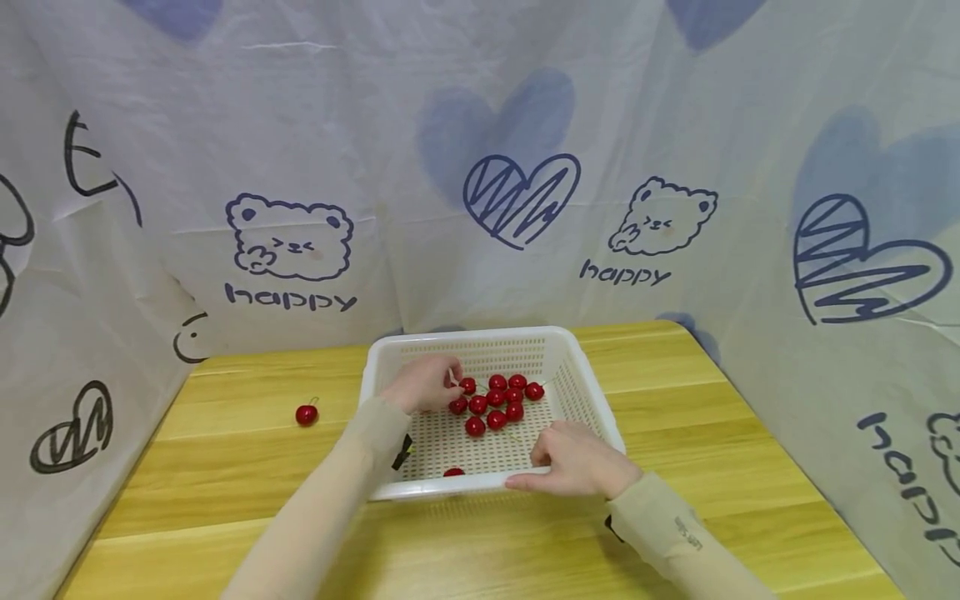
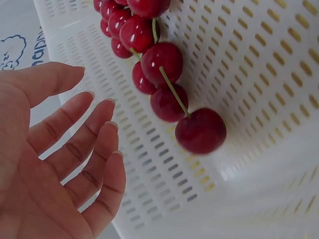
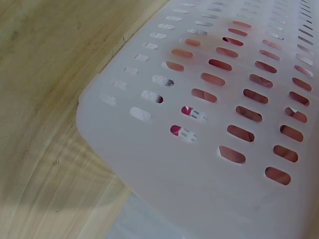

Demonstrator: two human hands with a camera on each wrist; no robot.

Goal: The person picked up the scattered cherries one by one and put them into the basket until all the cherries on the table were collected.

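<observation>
A white slotted plastic basket (image 1: 585, 379) rests on the wooden table and holds several shiny red cherries (image 1: 496, 397), bunched toward its back. My left hand (image 1: 423, 383) reaches over the basket's left side, fingertips right at the leftmost cherries. In the left wrist view that hand (image 2: 65, 144) has loosely bent fingers with nothing between them, beside a row of stemmed cherries (image 2: 201, 131). My right hand (image 1: 577, 458) grips the front rim near the right corner, thumb along the rim. Through the slots of the basket wall (image 3: 159, 159), its fingers (image 3: 213, 78) show inside.
One cherry (image 1: 306, 414) with a stem lies on the table (image 1: 247, 467) left of the basket. Another cherry (image 1: 453, 472) sits inside against the front wall, partly hidden by the rim. A white printed cloth (image 1: 405, 250) hangs behind and at both sides.
</observation>
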